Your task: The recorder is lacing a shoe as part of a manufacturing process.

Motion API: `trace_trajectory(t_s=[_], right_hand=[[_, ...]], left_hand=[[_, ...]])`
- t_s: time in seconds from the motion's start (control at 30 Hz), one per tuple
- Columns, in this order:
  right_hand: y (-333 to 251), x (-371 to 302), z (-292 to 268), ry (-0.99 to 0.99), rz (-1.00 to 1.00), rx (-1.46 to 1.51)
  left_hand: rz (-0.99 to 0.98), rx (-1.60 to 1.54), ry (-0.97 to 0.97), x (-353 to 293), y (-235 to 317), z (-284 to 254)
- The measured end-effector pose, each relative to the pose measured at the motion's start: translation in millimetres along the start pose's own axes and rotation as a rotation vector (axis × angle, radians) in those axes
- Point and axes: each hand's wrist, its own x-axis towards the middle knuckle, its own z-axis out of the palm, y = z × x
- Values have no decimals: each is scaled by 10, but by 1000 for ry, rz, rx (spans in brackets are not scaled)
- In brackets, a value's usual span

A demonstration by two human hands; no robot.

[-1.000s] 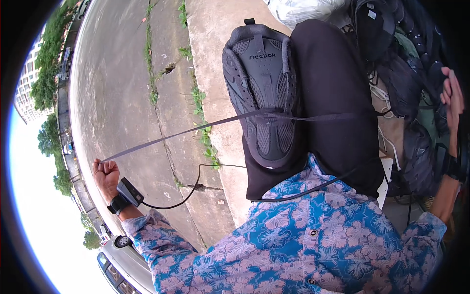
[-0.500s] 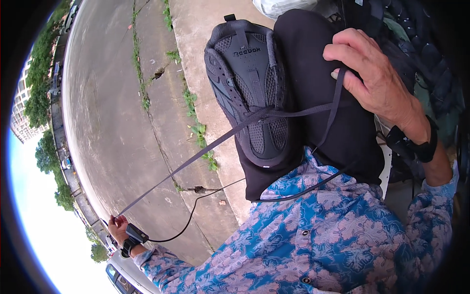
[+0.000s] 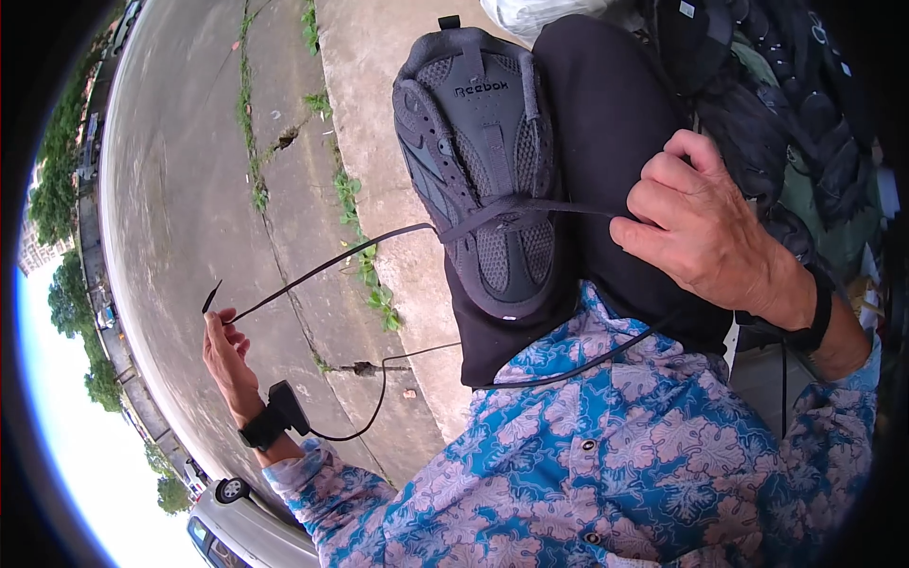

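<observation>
shirt [image 3: 516, 445]: blue, pale-pink floral print, round buttons [image 3: 589, 445] | sleeves [image 3: 327, 483]: matching print | trousers [image 3: 606, 114]: black | wristbands [image 3: 820, 310]: black, both wrists | left-wrist box [image 3: 289, 405]: black, dark cable [image 3: 346, 438]

Soft daylight's spread pretty evenly over the pavement [image 3: 199, 189], but the sky [image 3: 59, 417] at left is totally blown out. Edges get bent by the fisheye, corners are swallowed in black, some detail's lost in the dark pile [image 3: 800, 123].

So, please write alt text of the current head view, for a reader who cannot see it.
The left hand and right hand hold a dark shoelace out to either side of a dark grey sneaker resting on black trousers. To the left, green weeds grow from cracks in concrete ground.
</observation>
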Motion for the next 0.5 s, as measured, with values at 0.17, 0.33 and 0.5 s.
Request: trace_trajectory(t_s=[0.17,0.33,0.5], right_hand=[[104,-3,-90,90,50,239],[361,-12,-96,203,188,206],[244,117,-98,270,120,83]], left_hand=[[142,280,19,53,10,-83],[127,356,61,19,-6,-162],[98,182,-13,-126,171,49]])
